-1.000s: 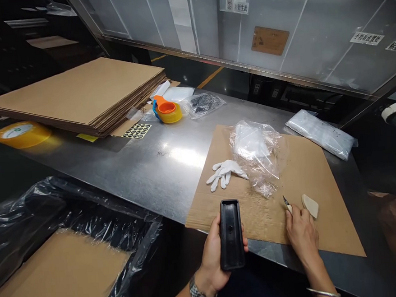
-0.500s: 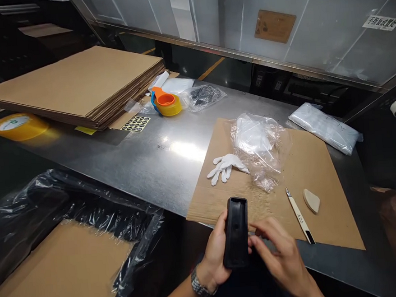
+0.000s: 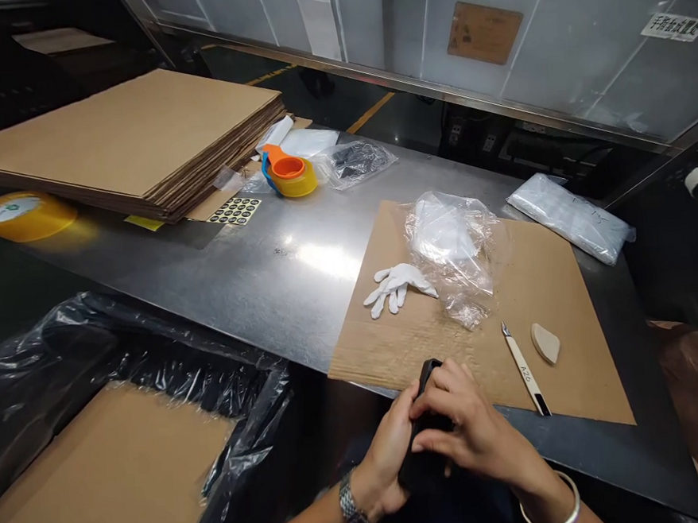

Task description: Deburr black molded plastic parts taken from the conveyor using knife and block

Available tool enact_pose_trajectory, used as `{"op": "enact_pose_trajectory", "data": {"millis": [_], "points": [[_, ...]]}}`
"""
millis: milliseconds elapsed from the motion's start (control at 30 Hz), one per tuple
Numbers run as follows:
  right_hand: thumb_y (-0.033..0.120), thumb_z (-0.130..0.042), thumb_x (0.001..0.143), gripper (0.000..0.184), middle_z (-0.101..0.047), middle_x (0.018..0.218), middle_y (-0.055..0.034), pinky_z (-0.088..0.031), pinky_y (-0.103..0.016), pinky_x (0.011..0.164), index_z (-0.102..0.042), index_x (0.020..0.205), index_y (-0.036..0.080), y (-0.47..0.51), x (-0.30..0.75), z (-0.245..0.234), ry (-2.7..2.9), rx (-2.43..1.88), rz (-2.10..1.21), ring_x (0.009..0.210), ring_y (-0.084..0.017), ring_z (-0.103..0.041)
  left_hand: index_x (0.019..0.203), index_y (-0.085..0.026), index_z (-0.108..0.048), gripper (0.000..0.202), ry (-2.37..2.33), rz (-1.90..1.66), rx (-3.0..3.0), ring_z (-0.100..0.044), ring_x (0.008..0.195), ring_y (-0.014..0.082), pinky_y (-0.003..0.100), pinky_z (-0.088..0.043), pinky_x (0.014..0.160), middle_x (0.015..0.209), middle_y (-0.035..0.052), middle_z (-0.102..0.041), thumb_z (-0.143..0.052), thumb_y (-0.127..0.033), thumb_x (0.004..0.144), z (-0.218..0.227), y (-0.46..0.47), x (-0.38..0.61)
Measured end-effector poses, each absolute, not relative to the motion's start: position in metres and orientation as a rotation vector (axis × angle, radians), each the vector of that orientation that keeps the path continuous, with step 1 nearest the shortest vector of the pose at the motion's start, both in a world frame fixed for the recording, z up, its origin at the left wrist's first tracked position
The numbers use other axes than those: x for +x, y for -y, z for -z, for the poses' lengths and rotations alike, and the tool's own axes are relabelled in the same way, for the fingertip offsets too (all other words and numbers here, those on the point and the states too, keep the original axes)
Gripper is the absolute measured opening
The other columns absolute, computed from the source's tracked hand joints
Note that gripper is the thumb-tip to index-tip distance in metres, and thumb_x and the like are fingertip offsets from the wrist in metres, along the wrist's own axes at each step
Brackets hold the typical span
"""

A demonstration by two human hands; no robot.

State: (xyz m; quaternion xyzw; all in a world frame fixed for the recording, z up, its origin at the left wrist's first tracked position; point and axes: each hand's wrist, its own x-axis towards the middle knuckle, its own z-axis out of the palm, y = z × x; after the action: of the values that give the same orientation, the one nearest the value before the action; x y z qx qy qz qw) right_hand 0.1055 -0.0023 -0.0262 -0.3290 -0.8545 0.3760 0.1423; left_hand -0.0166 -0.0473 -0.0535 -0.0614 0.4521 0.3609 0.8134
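Observation:
A black, hollow plastic case (image 3: pixel 427 424) is held low in front of me, over the table's front edge. My left hand (image 3: pixel 386 454) wraps around its left side, with a metal-band watch at the wrist. Bent over the upper part is my right hand (image 3: pixel 465 425), fingers curled onto the case and a pale bangle on that wrist. Much of the case is hidden behind the fingers. On the cardboard sheet (image 3: pixel 566 294) just beyond lie a white-handled craft knife (image 3: pixel 525 369) marked A26, a beige wedge-shaped pad (image 3: pixel 546 343) and a white glove (image 3: pixel 399 287).
A crumpled clear bag (image 3: pixel 455 246) with white contents lies on the cardboard. The metal table (image 3: pixel 254 276) also bears an orange tape dispenser (image 3: pixel 289 172), a sticker sheet (image 3: pixel 235 211), a cardboard stack (image 3: pixel 130 133) and a plastic-wrapped pack (image 3: pixel 570 216). A black-lined box (image 3: pixel 230 365) stands lower left.
My right hand has moved from beside the case onto it, covering much of its hollow. The case has turned and tilted in my left hand. The view has shifted slightly.

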Motion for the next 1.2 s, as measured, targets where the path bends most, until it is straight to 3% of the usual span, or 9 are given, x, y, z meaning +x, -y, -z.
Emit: {"op": "enact_pose_trajectory", "data": {"millis": [133, 267, 400, 600, 767, 900, 1000, 1133, 1200], "points": [[0.043, -0.062, 0.079, 0.033, -0.056, 0.097, -0.0065, -0.036, -0.037, 0.08, -0.061, 0.105, 0.022, -0.016, 0.119, 0.027, 2.398, -1.095, -0.985, 0.091, -0.021, -0.048, 0.073, -0.011, -0.059, 0.057, -0.983, -0.621, -0.018, -0.051, 0.033, 0.0129, 0.02, -0.038, 0.035, 0.043, 0.0061, -0.058, -0.028, -0.059, 0.085, 0.056, 0.055, -0.017], [0.032, -0.059, 0.083, 0.016, -0.064, 0.08, -0.0041, -0.041, -0.03, 0.072, -0.069, 0.088, 0.02, -0.03, 0.128, 0.033, 2.23, -1.033, -1.247, 0.078, -0.017, -0.056, 0.07, -0.01, -0.059, 0.059, -0.947, -0.626, 0.011, -0.053, 0.035, 0.0127, 0.02, -0.04, 0.035, 0.05, 0.0054, -0.059, -0.028, -0.058, 0.085, 0.057, 0.06, -0.016], [0.032, -0.049, 0.088, 0.026, -0.066, 0.074, -0.0041, -0.044, -0.026, 0.064, -0.068, 0.078, 0.016, -0.028, 0.131, 0.044, 1.963, -1.195, -1.372, 0.068, -0.015, -0.058, 0.071, -0.01, -0.06, 0.058, -0.934, -0.653, 0.012, -0.054, 0.035, 0.0127, 0.02, -0.039, 0.035, 0.051, 0.006, -0.06, -0.032, -0.059, 0.083, 0.059, 0.063, -0.015], [0.029, -0.055, 0.084, 0.031, -0.063, 0.103, -0.0067, -0.047, -0.028, 0.074, -0.056, 0.113, 0.019, -0.003, 0.134, 0.046, 1.958, -1.25, -1.297, 0.088, -0.017, -0.058, 0.074, -0.009, -0.06, 0.06, -0.963, -0.63, 0.009, -0.052, 0.033, 0.0123, 0.018, -0.036, 0.034, 0.043, 0.0068, -0.058, -0.027, -0.058, 0.085, 0.054, 0.06, -0.015], [0.028, -0.05, 0.086, 0.019, -0.067, 0.087, -0.006, -0.046, -0.032, 0.073, -0.066, 0.093, 0.02, 0.009, 0.134, 0.04, 2.067, -1.45, -1.134, 0.083, -0.02, -0.059, 0.079, -0.01, -0.057, 0.056, -0.992, -0.649, 0.038, -0.053, 0.034, 0.0131, 0.019, -0.037, 0.035, 0.044, 0.0064, -0.06, -0.028, -0.057, 0.085, 0.055, 0.061, -0.01], [0.038, -0.043, 0.089, 0.03, -0.069, 0.086, -0.0075, -0.047, -0.036, 0.075, -0.067, 0.093, 0.021, 0.015, 0.131, 0.05, 1.887, -1.605, -1.221, 0.082, -0.023, -0.063, 0.086, -0.012, -0.054, 0.053, -1.062, -0.739, 0.135, -0.053, 0.035, 0.0145, 0.021, -0.038, 0.037, 0.042, 0.0057, -0.06, -0.034, -0.062, 0.081, 0.061, 0.067, -0.005], [0.044, -0.044, 0.088, 0.037, -0.064, 0.107, -0.0084, -0.046, -0.036, 0.085, -0.059, 0.113, 0.021, 0.028, 0.124, 0.063, 1.583, -1.557, -1.421, 0.099, -0.024, -0.059, 0.085, -0.013, -0.054, 0.053, -1.097, -0.803, 0.143, -0.054, 0.037, 0.0152, 0.023, -0.04, 0.039, 0.043, 0.0046, -0.061, -0.039, -0.063, 0.078, 0.064, 0.069, -0.003], [0.048, -0.043, 0.087, 0.059, -0.055, 0.12, -0.01, -0.05, -0.027, 0.053, -0.027, 0.14, 0.027, 0.054, 0.115, 0.073, 1.282, -1.494, -1.718, 0.075, -0.018, -0.062, 0.09, -0.013, -0.059, 0.05, -1.122, -0.866, 0.032, -0.056, 0.039, 0.0161, 0.026, -0.043, 0.041, 0.048, 0.0024, -0.062, -0.049, -0.06, 0.075, 0.064, 0.068, -0.005], [0.046, -0.051, 0.083, 0.07, -0.053, 0.121, -0.0101, -0.049, -0.026, 0.053, -0.019, 0.143, 0.028, 0.065, 0.114, 0.071, 1.264, -1.447, -1.754, 0.078, -0.018, -0.06, 0.091, -0.013, -0.061, 0.048, -1.104, -0.902, -0.014, -0.058, 0.042, 0.0167, 0.027, -0.045, 0.043, 0.051, 0.0025, -0.062, -0.052, -0.057, 0.075, 0.062, 0.066, -0.007]]}}
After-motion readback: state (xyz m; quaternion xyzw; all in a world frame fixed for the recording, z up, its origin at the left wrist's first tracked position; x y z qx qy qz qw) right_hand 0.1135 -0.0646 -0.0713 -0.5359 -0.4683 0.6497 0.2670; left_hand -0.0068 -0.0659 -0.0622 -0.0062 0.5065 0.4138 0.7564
